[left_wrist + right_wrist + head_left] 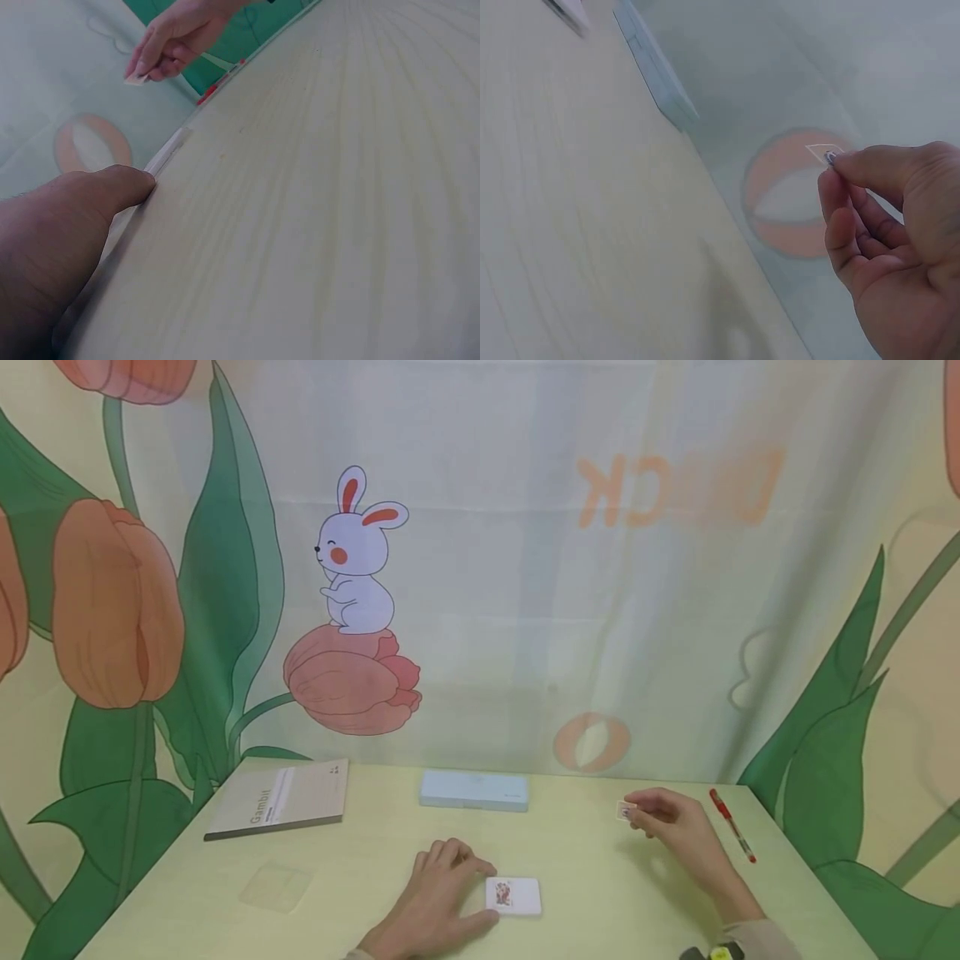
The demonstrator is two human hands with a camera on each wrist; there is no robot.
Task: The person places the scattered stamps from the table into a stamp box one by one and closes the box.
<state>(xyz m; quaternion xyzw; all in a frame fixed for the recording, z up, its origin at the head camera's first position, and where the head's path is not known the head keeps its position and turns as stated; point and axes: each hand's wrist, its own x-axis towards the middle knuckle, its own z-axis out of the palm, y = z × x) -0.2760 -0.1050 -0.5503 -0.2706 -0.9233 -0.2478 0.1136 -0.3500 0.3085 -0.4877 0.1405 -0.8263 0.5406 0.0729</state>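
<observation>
In the head view a small white rectangular pad or box point(523, 897) with a reddish picture on its left part lies near the table's front. My left hand point(442, 897) rests at its left end, thumb on the near edge and index finger at the far corner. The left thumb point(124, 187) touches the pad's edge in the left wrist view. Raised above the table at the right, my right hand point(678, 827) pinches a small pale square sticker point(624, 811) between thumb and fingers. Up close, the sticker point(821, 152) looks thin with a light border and a dark mark, partly covered by the fingertips.
A thin see-through square point(276, 887) lies at the left. Behind it is a grey-beige notebook point(300, 793), and a light blue case point(472, 791) stands at the back middle. A red pen point(731, 825) lies at the right edge. A printed curtain point(487, 568) hangs behind the table.
</observation>
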